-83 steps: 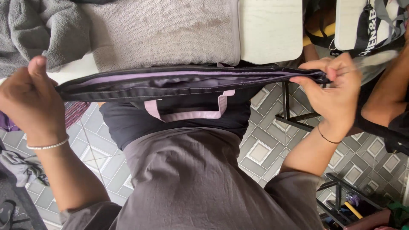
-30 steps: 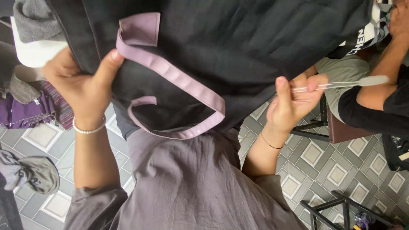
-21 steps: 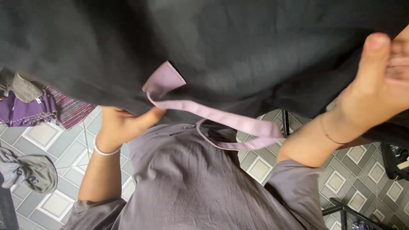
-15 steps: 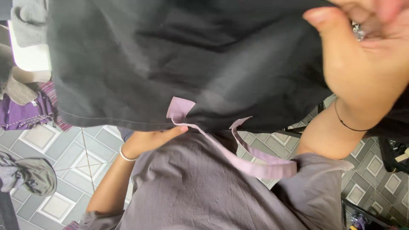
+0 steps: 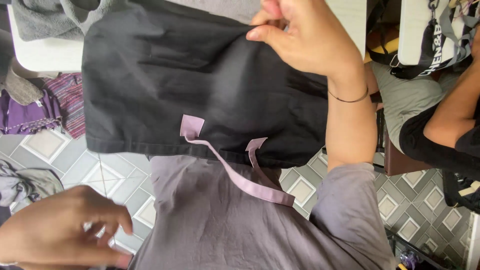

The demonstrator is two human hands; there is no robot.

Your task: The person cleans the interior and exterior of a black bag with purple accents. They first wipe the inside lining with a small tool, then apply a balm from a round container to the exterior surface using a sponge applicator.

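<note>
A black fabric tote bag (image 5: 200, 95) hangs flat over the table edge in front of me, its lilac strap (image 5: 235, 172) looping down onto my grey shirt. My right hand (image 5: 305, 42) pinches the bag's upper edge near its right side, thumb and fingers closed on the cloth. My left hand (image 5: 62, 232) is low at the bottom left, blurred, away from the bag, with loosely spread fingers and nothing in it.
A grey towel (image 5: 47, 20) lies on the white table (image 5: 40, 55) at the upper left. Purple and striped cloths (image 5: 35, 107) lie on the tiled floor. Another person's arm (image 5: 450, 115) and a strapped bag (image 5: 435, 30) are at the right.
Both hands had been lifting and turning the bag. Now it hangs flat, my left hand has let go and dropped to the lower left, and my right hand still grips it.
</note>
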